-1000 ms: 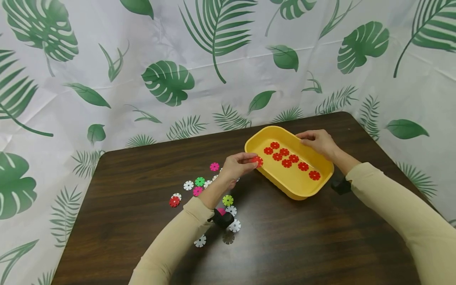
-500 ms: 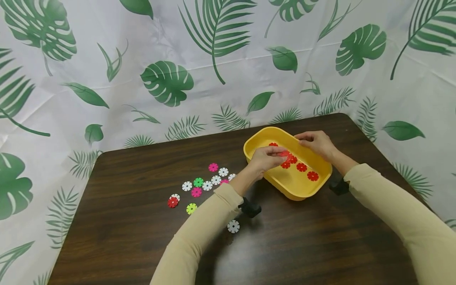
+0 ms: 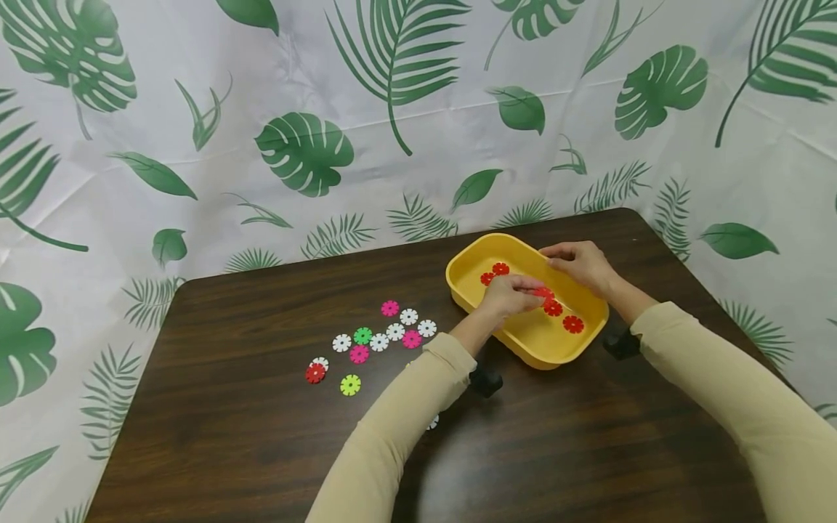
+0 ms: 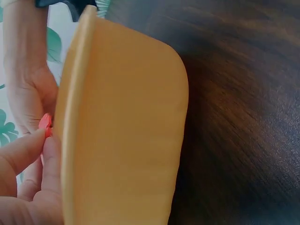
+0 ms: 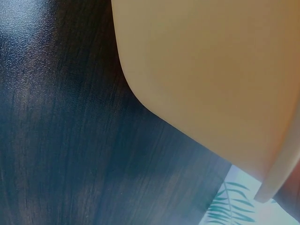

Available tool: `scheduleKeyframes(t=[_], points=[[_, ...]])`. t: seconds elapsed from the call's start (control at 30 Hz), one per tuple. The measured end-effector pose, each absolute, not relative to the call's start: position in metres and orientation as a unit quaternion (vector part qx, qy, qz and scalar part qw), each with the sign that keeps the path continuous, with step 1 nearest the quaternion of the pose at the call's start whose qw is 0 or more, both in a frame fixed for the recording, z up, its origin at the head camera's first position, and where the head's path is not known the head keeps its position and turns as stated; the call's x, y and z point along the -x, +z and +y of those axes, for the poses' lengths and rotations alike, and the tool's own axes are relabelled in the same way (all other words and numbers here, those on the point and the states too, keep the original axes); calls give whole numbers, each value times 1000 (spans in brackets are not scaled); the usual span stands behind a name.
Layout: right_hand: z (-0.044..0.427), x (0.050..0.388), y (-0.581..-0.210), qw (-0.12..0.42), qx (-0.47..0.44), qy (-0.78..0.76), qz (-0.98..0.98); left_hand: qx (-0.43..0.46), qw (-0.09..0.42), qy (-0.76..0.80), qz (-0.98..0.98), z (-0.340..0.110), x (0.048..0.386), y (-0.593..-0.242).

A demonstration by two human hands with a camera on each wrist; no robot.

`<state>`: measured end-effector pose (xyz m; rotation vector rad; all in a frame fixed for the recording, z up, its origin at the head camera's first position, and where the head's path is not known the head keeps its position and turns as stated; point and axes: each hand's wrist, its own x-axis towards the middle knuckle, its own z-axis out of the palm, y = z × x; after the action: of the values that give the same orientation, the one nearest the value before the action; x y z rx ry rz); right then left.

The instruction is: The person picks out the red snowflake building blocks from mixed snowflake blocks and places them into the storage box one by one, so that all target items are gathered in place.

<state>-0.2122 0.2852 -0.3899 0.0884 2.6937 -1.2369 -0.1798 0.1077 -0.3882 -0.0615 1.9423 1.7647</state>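
In the head view, my left hand point(image 3: 510, 296) is over the inside of a yellow plastic tub point(image 3: 532, 359) and pinches a red notched disc point(image 3: 544, 293) between thumb and fingers. The left wrist view also has this red disc point(image 4: 45, 123) at the fingertips, just beyond the tub's rim. Several more red discs point(image 3: 573, 324) lie flat in the tub, some hidden behind the left hand. My right hand point(image 3: 580, 266) grips the tub's far right rim. In the right wrist view the tub's outer wall point(image 5: 211, 75) fills much of the picture and the fingers are hidden.
Left of the tub, on the dark wood table point(image 3: 229, 436), lie loose white, pink, green and yellow discs point(image 3: 350, 385). A red disc point(image 3: 315, 373) overlaps a white one there. The left forearm covers part of this group. A leaf-print cloth point(image 3: 366, 131) hangs behind the table.
My left hand has moved right, from the tub's near left rim to over its inside, still pinching a red disc. The right hand stays at the far rim.
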Motion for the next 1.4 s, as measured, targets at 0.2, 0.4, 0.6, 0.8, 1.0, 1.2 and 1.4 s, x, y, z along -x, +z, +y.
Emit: scheduleKeyframes(t=[0.2, 0.4, 0.6, 0.8, 1.0, 1.2, 1.4], points=[[286, 212, -389, 90, -28, -415, 905, 14, 263, 616, 743, 114, 181, -393], [287, 212, -390, 87, -27, -416, 905, 41, 276, 597, 752, 120, 182, -394], [288, 210, -391, 94, -31, -419, 902, 50, 270, 550, 789, 122, 186, -399], [287, 209, -391, 98, -33, -428, 898, 43, 258, 503, 823, 125, 189, -407], [287, 209, -391, 96, -35, -428, 898, 22, 249, 475, 844, 127, 187, -409], [286, 210, -390, 93, -27, -430, 898, 10, 241, 452, 859, 127, 185, -407], [287, 210, -390, 97, -30, -433, 896, 14, 236, 436, 868, 127, 183, -404]])
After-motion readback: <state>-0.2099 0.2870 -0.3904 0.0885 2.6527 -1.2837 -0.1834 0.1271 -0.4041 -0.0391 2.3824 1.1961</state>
